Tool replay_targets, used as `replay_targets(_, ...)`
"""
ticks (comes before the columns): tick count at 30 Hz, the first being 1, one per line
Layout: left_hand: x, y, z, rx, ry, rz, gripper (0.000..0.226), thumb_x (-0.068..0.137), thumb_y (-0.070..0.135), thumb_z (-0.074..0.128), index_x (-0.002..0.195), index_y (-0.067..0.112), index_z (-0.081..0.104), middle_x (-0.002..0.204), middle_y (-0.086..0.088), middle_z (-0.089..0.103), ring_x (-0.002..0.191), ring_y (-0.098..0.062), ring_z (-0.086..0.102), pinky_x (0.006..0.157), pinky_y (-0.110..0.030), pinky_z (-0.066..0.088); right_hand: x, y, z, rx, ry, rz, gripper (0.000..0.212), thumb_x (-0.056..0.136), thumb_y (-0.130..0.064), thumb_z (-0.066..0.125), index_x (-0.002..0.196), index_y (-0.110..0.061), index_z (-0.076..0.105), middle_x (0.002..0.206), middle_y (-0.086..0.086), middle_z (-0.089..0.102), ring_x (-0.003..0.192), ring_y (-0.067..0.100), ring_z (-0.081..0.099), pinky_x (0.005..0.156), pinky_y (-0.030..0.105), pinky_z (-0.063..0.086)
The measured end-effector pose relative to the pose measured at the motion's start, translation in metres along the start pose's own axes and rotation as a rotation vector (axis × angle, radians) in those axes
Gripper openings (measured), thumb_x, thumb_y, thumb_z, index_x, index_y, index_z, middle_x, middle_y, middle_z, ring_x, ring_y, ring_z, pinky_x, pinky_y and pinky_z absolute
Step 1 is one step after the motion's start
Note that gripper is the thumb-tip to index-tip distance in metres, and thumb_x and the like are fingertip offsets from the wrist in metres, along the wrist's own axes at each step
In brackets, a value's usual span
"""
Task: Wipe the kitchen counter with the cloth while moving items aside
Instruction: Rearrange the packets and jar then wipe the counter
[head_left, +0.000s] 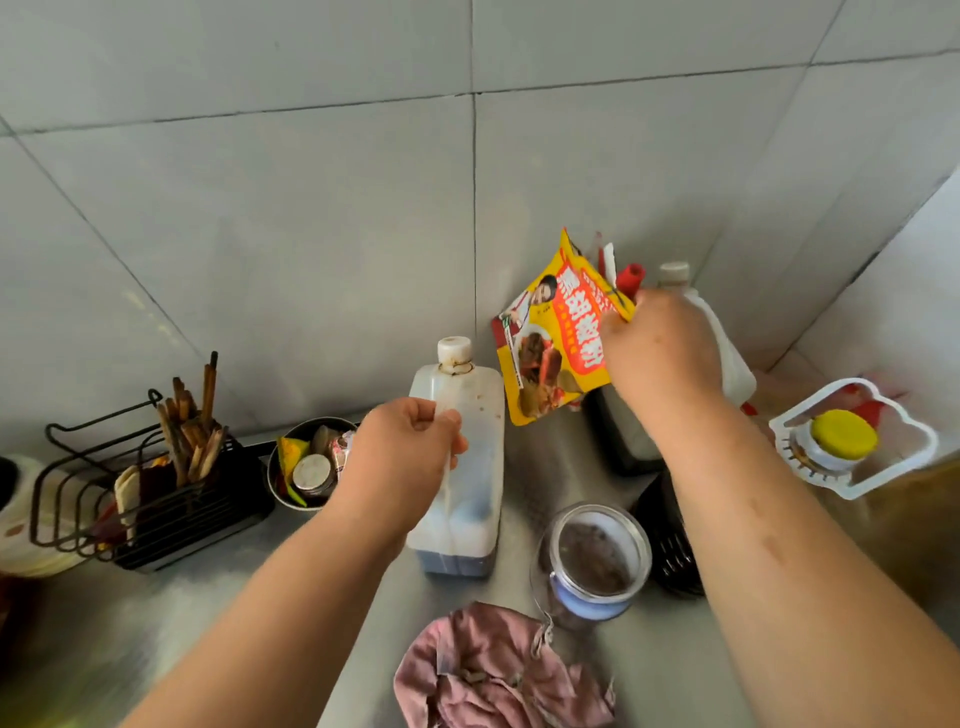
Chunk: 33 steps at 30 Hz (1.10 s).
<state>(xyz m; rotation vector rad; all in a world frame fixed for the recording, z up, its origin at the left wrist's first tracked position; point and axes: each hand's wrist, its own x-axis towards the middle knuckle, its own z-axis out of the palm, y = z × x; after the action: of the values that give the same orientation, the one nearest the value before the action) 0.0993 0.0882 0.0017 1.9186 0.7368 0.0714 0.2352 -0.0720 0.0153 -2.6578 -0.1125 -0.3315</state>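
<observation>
A crumpled pink cloth (498, 670) lies on the steel counter (208, 597) near the front edge, untouched by either hand. My left hand (402, 457) grips the handle side of a tall white plastic jug (467, 452) with a white cap that stands upright. My right hand (657, 353) holds a yellow and red seasoning packet (545, 353) lifted off the counter near the tiled back wall. Behind that hand stands a second large white jug (727, 358), partly hidden.
A black wire rack (156, 499) with chopsticks stands at the left, beside a metal bowl (311, 462) of small jars. A glass jar (597, 556) and a dark bottle (670, 545) sit at centre right. An oil bottle with a yellow cap (844, 434) is at the right.
</observation>
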Motion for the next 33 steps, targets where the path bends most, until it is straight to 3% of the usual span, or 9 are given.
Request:
replay_targets(4,0.010,0.020,0.025,-0.111,-0.040,0.001,0.026,0.093,0.022,0.052,0.074,0.016,0.069,0.075,-0.004,0.070,0.060,-0.012,0.055,0.053,-0.017,0.044,0.004,-0.003,-0.024,0.010,0.061,-0.058,0.025,0.093,-0.023,0.051,0.100,-0.001,0.063,0.097,0.022,0.065,0.090,0.040,0.060,0.063,0.031,0.032)
replay_targets(11,0.018,0.035,0.059,-0.263,-0.062,-0.057,0.018,0.089,0.012,0.057,0.075,0.015,0.069,0.081,-0.008,0.069,0.079,-0.023,0.062,0.077,-0.036,0.054,-0.005,0.016,-0.038,0.007,0.060,-0.001,0.027,0.097,-0.031,0.049,0.104,-0.008,0.061,0.097,0.013,0.067,0.072,0.025,0.049,0.052,0.026,0.029)
replay_targets(15,0.023,0.034,0.071,-0.279,-0.073,-0.065,0.014,0.088,0.008,0.057,0.081,0.011,0.070,0.083,-0.009,0.068,0.080,-0.022,0.061,0.073,-0.033,0.051,-0.004,0.024,-0.057,0.065,0.103,0.025,0.022,0.095,-0.028,0.050,0.096,-0.009,0.060,0.095,0.017,0.067,0.080,0.035,0.057,0.061,0.029,0.031)
replay_targets(18,0.023,0.040,0.079,-0.302,-0.093,-0.069,0.011,0.086,0.008,0.061,0.081,0.013,0.069,0.085,-0.008,0.068,0.081,-0.020,0.062,0.062,-0.027,0.049,-0.002,0.028,-0.076,0.116,0.152,0.036,0.015,0.093,-0.026,0.051,0.082,-0.016,0.051,0.088,0.016,0.066,0.071,0.031,0.049,0.060,0.031,0.031)
replay_targets(20,0.023,0.043,0.082,-0.320,-0.100,-0.071,0.012,0.086,0.008,0.063,0.078,0.015,0.068,0.083,-0.007,0.068,0.079,-0.019,0.063,0.060,-0.026,0.049,0.000,0.028,-0.085,0.142,0.174,0.030,0.015,0.093,-0.025,0.051,0.082,-0.015,0.054,0.085,0.015,0.065,0.069,0.030,0.048,0.060,0.031,0.032)
replay_targets(26,0.026,0.056,0.099,-0.339,-0.133,-0.056,0.008,0.084,0.005,0.061,0.084,0.006,0.069,0.082,-0.013,0.066,0.078,-0.026,0.061,0.075,-0.035,0.052,0.001,0.028,-0.107,0.169,0.183,0.040,0.019,0.092,-0.025,0.053,0.091,-0.010,0.063,0.085,0.013,0.065,0.070,0.031,0.051,0.059,0.032,0.037)
replay_targets(29,0.030,0.060,0.110,-0.338,-0.172,-0.029,0.018,0.086,0.000,0.051,0.086,0.004,0.068,0.076,-0.011,0.063,0.071,-0.023,0.057,0.068,-0.032,0.048,-0.002,0.030,-0.115,0.172,0.192,0.048,0.017,0.093,-0.026,0.053,0.086,-0.013,0.059,0.079,0.008,0.060,0.071,0.031,0.052,0.055,0.029,0.034)
replay_targets(33,0.031,0.060,0.119,-0.319,-0.278,0.037,0.022,0.089,0.001,0.046,0.097,-0.002,0.067,0.081,-0.012,0.057,0.077,-0.022,0.051,0.071,-0.034,0.043,-0.006,0.033,-0.123,0.171,0.203,0.060,0.022,0.094,-0.029,0.051,0.094,-0.010,0.062,0.089,0.011,0.066,0.070,0.027,0.051,0.057,0.027,0.033)
